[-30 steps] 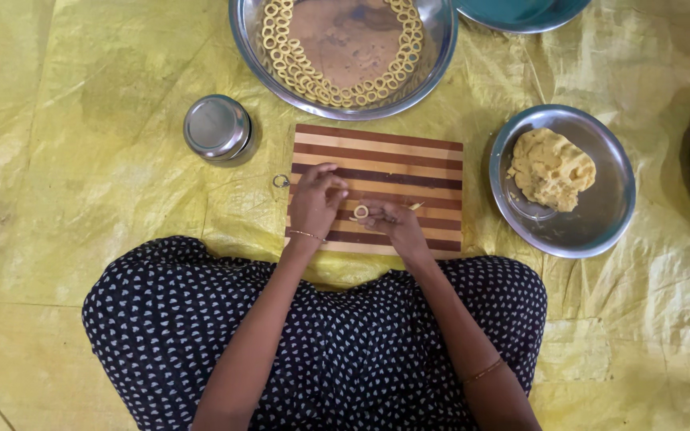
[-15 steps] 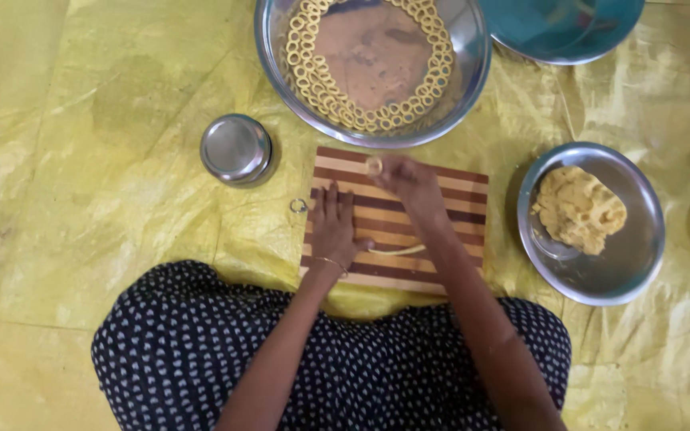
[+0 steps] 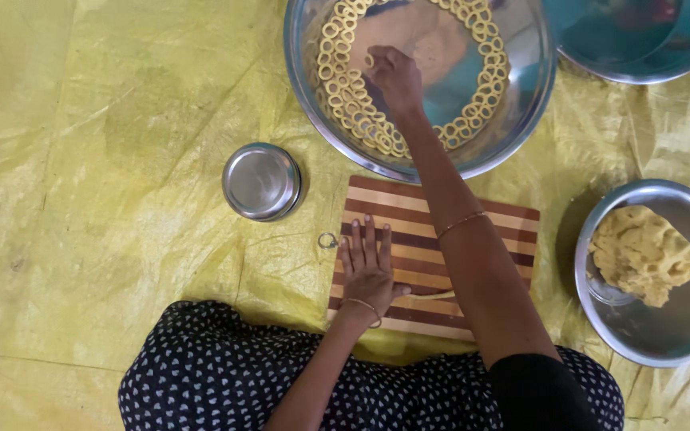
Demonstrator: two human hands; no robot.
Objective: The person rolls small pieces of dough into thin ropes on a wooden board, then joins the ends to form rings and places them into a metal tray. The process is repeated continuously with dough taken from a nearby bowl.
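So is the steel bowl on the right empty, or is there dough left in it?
Not empty. The steel bowl holds a rough yellow dough lump filling its upper left part; the rest of the bottom shows bare metal.

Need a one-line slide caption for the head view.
Right hand places a dough ring in the large steel bowl; left hand flat on the striped wooden board.

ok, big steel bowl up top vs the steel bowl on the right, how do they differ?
The big bowl holds many small dough rings around its inside; the right bowl holds one lump of yellow dough. The big bowl is wider. The right hand reaches into the big bowl; no hand is at the right bowl. Both are shiny steel, on the yellow sheet.
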